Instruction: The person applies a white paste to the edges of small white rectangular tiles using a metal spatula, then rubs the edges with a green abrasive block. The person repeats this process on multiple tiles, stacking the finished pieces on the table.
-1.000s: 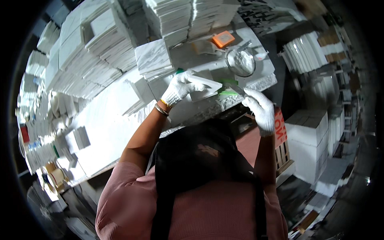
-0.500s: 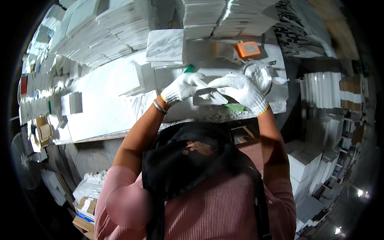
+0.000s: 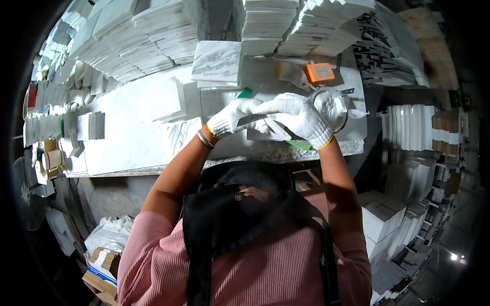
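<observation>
My left hand (image 3: pixel 235 116), in a white knit glove with a yellow cuff, is closed on one end of a thin grey-white strip (image 3: pixel 251 120). From the other side my right hand (image 3: pixel 300 116), gloved alike, reaches over with its fingers pinched on the same strip. Beneath both hands lies a small white tile piece (image 3: pixel 263 135) with white paste about it. A green flat thing (image 3: pixel 298 145) shows under my right palm, its kind partly hidden. Just right of that hand stands a round bowl (image 3: pixel 346 118) of white paste, a metal blade (image 3: pixel 343 92) across its rim.
Marble-patterned tiles (image 3: pixel 217 61) lie stacked beyond my hands, near an orange box (image 3: pixel 320 73) and a crumpled glove (image 3: pixel 292 74). Tall tile stacks (image 3: pixel 163 30) line the back. More tiles (image 3: pixel 171 99) sit on the white worktop (image 3: pixel 122 137) at left. White boxes (image 3: pixel 380 214) stand at right.
My right fingers have moved left toward my left hand, closing over the strip. The strip has tipped so that a grey face shows. The whole view has shifted slightly.
</observation>
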`<state>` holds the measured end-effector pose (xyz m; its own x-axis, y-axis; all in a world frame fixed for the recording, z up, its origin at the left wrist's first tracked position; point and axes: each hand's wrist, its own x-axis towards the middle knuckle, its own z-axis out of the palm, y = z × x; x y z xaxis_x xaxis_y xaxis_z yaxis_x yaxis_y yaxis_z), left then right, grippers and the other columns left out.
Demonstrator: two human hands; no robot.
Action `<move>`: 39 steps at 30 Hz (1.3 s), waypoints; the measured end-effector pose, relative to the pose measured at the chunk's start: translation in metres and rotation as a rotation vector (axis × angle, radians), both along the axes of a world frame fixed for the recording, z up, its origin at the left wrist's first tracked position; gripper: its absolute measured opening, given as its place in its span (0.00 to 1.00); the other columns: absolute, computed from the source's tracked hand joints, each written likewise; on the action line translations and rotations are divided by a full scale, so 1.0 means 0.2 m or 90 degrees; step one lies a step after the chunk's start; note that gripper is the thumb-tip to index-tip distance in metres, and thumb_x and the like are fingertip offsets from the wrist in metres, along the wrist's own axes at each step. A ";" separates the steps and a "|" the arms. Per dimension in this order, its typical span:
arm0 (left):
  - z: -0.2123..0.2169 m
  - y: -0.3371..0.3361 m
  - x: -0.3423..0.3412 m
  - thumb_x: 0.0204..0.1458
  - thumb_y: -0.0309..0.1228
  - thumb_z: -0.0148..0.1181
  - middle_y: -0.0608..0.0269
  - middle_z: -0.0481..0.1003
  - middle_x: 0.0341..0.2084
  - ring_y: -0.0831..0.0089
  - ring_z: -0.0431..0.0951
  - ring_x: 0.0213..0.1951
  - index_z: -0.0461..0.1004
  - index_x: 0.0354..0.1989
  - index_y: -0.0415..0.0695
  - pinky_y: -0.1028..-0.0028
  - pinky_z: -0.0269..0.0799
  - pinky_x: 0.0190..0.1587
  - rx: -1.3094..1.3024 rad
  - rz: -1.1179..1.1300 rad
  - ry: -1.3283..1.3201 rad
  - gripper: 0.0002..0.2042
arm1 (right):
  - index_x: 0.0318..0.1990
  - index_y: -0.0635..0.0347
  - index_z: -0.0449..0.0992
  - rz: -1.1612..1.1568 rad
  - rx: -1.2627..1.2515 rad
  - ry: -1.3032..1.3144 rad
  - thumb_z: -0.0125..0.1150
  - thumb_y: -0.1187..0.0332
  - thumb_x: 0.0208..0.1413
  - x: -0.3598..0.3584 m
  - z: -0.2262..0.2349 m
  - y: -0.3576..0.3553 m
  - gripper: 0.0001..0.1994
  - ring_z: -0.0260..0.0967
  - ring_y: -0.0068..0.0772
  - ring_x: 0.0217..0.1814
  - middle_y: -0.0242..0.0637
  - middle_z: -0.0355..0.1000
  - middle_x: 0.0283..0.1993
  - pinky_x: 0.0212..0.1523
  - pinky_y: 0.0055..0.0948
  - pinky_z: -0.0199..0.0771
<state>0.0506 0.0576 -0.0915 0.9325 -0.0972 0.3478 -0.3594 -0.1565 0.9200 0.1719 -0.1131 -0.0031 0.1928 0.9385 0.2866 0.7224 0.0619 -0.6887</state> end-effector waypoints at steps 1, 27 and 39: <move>0.00 0.00 0.00 0.51 0.29 0.67 0.61 0.78 0.36 0.71 0.75 0.35 0.75 0.47 0.39 0.71 0.72 0.41 -0.016 0.010 -0.045 0.16 | 0.43 0.52 0.82 0.004 -0.010 0.022 0.64 0.71 0.48 0.00 -0.01 0.00 0.12 0.75 0.39 0.37 0.36 0.79 0.37 0.40 0.35 0.74; -0.09 -0.02 -0.04 0.47 0.25 0.68 0.67 0.78 0.34 0.81 0.75 0.37 0.76 0.44 0.40 0.77 0.73 0.42 -0.167 0.031 0.239 0.15 | 0.44 0.56 0.81 -0.095 -0.071 -0.087 0.62 0.74 0.50 -0.09 0.03 -0.28 0.12 0.75 0.35 0.37 0.34 0.79 0.40 0.42 0.33 0.76; -0.06 -0.01 -0.05 0.48 0.24 0.68 0.67 0.78 0.35 0.80 0.75 0.37 0.74 0.47 0.36 0.77 0.73 0.42 -0.213 0.001 0.260 0.17 | 0.50 0.58 0.79 -0.085 -0.027 -0.157 0.60 0.75 0.54 -0.13 -0.01 -0.33 0.15 0.76 0.35 0.37 0.38 0.78 0.43 0.43 0.31 0.76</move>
<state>0.0408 0.0551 -0.1039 0.9986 -0.0413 -0.0331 0.0396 0.1686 0.9849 0.1469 -0.1795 -0.0041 0.2443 0.9217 0.3014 0.8683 -0.0695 -0.4911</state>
